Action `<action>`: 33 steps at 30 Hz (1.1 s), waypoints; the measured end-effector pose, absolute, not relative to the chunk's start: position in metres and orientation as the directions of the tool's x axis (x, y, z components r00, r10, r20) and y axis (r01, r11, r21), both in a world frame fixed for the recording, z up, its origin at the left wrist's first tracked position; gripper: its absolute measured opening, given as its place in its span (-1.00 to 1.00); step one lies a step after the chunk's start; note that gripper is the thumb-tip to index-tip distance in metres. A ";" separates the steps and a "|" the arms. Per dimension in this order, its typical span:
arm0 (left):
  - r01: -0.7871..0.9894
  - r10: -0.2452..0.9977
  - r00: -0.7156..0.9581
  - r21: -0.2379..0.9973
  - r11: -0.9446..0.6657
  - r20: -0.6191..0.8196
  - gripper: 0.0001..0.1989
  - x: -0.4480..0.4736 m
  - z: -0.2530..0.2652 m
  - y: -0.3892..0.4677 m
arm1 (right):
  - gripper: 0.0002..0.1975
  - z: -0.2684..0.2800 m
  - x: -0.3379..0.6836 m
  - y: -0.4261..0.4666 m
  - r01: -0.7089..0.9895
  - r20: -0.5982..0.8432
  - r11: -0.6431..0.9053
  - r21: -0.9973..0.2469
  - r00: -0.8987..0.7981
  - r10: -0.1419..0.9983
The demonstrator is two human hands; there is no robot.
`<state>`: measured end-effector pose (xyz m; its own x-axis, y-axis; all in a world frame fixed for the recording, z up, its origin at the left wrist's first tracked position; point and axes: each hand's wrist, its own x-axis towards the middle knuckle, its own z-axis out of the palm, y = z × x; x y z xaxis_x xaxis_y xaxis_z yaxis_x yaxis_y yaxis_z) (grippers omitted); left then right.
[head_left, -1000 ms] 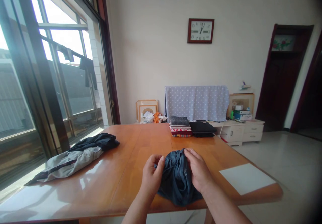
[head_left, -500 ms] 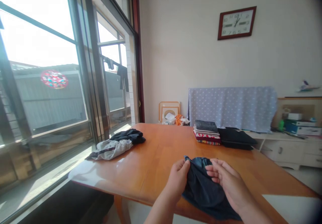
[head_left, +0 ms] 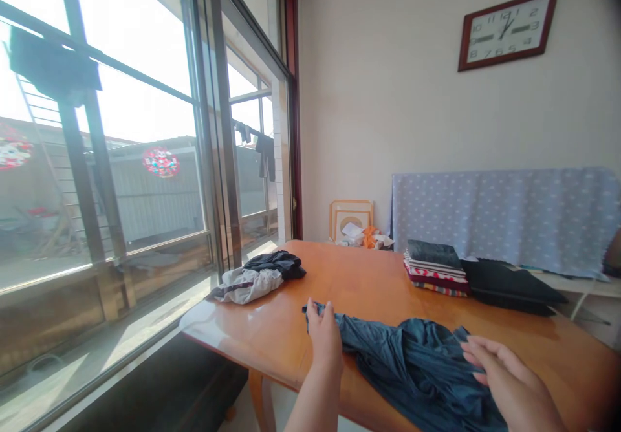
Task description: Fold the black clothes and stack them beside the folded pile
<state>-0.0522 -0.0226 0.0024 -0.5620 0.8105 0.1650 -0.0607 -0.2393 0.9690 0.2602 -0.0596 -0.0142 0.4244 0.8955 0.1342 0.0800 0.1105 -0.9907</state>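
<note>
A crumpled dark blue garment (head_left: 412, 361) lies stretched across the near part of the wooden table (head_left: 334, 277), its lower part reaching the near edge. My left hand (head_left: 324, 328) is closed on its left end, a bit of cloth showing beyond the fingers. At the opposite end, my right hand (head_left: 504, 367) pinches the garment's upper right corner between thumb and fingers. The cloth between the hands is wrinkled, and its exact kind cannot be made out.
A neat stack of folded clothes (head_left: 434, 269) stands at the back right, beside folded black cloth (head_left: 509, 286). Loose grey and black clothes (head_left: 262, 275) lie at the table's left. A glass window (head_left: 160, 160) runs along the left, and a wall clock (head_left: 508, 29) hangs behind.
My hands have moved apart, the left one leftward and the right one rightward, spreading the bunched garment wider. The view has turned to the left.
</note>
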 end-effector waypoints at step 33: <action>0.403 0.880 -0.073 0.821 -0.404 0.469 -0.89 0.030 0.013 -0.051 | -0.65 0.002 0.258 -0.088 0.664 0.444 0.210 -0.717 0.204 0.872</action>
<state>0.0300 -0.0513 0.0132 -0.0729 0.8803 0.4687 0.4030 -0.4039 0.8212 0.2584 -0.0875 0.0025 0.2037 0.8724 0.4444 0.6643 0.2103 -0.7173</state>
